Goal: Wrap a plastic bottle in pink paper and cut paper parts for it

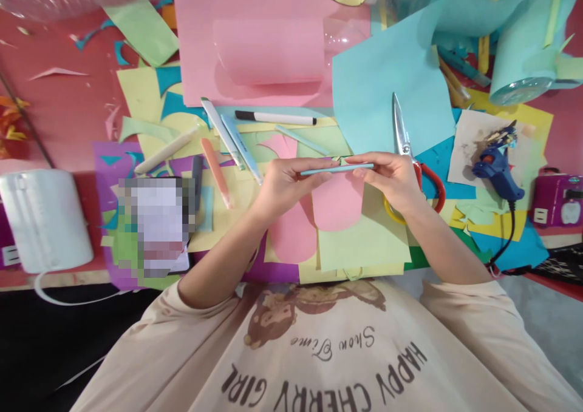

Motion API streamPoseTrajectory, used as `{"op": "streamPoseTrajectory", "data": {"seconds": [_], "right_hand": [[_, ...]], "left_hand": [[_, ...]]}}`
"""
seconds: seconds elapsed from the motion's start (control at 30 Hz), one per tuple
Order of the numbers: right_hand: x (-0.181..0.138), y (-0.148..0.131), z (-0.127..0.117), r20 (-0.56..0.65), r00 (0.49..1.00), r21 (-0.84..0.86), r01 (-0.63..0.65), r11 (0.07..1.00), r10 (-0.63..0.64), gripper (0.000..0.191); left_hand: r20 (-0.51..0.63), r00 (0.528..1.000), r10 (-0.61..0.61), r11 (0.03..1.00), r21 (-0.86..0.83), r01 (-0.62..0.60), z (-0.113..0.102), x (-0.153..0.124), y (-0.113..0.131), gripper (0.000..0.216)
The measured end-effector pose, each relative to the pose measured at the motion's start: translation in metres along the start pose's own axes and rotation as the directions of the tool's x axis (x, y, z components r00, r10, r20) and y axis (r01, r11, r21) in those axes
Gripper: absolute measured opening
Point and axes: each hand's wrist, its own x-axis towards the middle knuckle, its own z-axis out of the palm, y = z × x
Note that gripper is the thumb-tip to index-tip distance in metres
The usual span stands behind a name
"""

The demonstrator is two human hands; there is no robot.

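My left hand [286, 184] and my right hand [394, 178] together hold a thin rolled light-blue paper stick [339, 168], level, above the table. Each hand pinches one end, fingers closed round it. Under the hands lie pink paper cut-outs [334, 202] on a light-green sheet [364, 242]. Scissors [403, 139] with red and yellow handles lie just behind my right hand, partly hidden by it.
A blue glue gun [498, 169] with black cord lies at right. Rolled paper sticks [216, 172], a black-capped marker [276, 118], a pink sheet [255, 42] and a light-blue sheet [392, 90] cover the red table. A white container [43, 218] stands left.
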Motion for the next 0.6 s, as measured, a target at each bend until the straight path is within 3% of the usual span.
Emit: {"op": "streamPoseTrajectory", "data": {"seconds": [0.6], "right_hand": [[0.0008, -0.001, 0.0001, 0.045, 0.999, -0.024, 0.026, 0.999, -0.025, 0.011]], "left_hand": [[0.004, 0.999, -0.046, 0.999, -0.01, 0.046, 0.0001, 0.0014, -0.0006, 0.024]]}}
